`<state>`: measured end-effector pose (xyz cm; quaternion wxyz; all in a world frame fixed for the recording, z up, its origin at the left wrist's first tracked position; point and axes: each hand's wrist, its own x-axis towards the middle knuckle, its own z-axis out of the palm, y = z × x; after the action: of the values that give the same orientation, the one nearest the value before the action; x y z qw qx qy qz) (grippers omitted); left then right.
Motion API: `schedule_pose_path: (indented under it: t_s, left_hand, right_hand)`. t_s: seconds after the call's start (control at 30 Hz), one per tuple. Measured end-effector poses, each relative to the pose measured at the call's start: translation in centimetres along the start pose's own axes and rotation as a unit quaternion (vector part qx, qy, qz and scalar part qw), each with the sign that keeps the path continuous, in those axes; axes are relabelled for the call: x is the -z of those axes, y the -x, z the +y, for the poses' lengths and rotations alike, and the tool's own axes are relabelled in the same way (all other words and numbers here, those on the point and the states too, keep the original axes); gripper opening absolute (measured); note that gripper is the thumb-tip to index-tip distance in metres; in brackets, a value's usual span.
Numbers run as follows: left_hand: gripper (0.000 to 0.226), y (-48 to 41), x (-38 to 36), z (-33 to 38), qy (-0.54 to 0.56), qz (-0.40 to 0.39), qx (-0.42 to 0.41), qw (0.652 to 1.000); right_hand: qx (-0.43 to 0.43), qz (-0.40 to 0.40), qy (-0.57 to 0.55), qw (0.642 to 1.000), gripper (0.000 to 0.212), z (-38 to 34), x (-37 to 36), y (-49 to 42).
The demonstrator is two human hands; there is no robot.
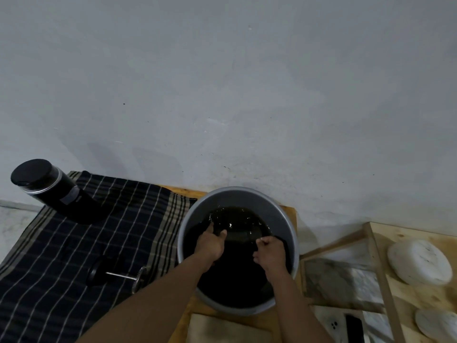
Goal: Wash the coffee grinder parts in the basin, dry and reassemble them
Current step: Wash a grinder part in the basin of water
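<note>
While both hands work in the grey basin (284, 220), my left hand (212, 243) and right hand (270, 252) curl round a submerged grinder part (243, 236) lying crosswise between them, its outline lost in dark water. The shafted part (116, 274) on the checked cloth (61, 246) lies nearer the left.

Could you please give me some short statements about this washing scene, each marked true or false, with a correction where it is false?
1. The left hand and the right hand are both inside the basin. True.
2. The water in the basin is clear. False: it is dark, almost black.
3. The black grinder stands on the checked cloth. True.
4. The metal rod lies in the basin. False: it lies on the cloth, left of the basin.
</note>
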<state>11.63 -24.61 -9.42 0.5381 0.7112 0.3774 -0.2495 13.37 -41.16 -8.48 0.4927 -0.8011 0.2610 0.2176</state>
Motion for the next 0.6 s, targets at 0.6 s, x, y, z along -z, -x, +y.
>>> schedule_pose_path:
  t_s: [0.6]
  left_hand:
    - [0.069, 0.9, 2.4, 0.8, 0.167, -0.061, 0.11, 0.978]
  right_hand:
    - [0.186, -0.07, 0.05, 0.979, 0.022, -5.4, 2.6, 1.9]
